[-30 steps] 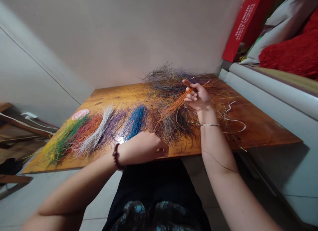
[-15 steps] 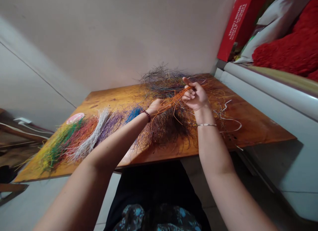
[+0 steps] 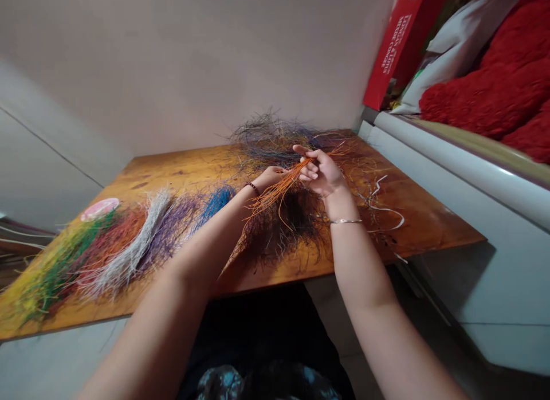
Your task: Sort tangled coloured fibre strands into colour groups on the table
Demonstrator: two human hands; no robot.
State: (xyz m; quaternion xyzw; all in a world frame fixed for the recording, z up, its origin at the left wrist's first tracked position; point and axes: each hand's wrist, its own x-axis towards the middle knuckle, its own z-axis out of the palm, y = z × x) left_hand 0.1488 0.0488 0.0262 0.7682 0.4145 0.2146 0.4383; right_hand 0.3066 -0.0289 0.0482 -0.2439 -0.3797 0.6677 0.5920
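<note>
A bundle of thin orange strands (image 3: 278, 191) hangs slanting from my right hand (image 3: 323, 175), pinched at its upper end, with the loose ends spreading down to the left. My left hand (image 3: 271, 176) is just left of it, partly behind the strands, its fingers drawn together at the edge of a tangled pile of dark and mixed strands (image 3: 268, 139). What those fingers hold, if anything, is hidden. Below both hands lies a brownish heap of strands (image 3: 279, 225) on the wooden table (image 3: 172, 169).
Sorted bundles lie along the left: yellow strands (image 3: 28, 282), green strands (image 3: 73, 262), red strands (image 3: 109, 236), white strands (image 3: 129, 257), purple strands (image 3: 172, 222) and blue strands (image 3: 217, 202). A pink round lid (image 3: 100, 209) sits behind them. White cords (image 3: 393, 210) lie right. A white cabinet (image 3: 451, 188) borders the table.
The view has shifted slightly right. My left hand has come off the lower part of the orange bundle, whose ends now fan out loosely. My right hand still grips its upper end.
</note>
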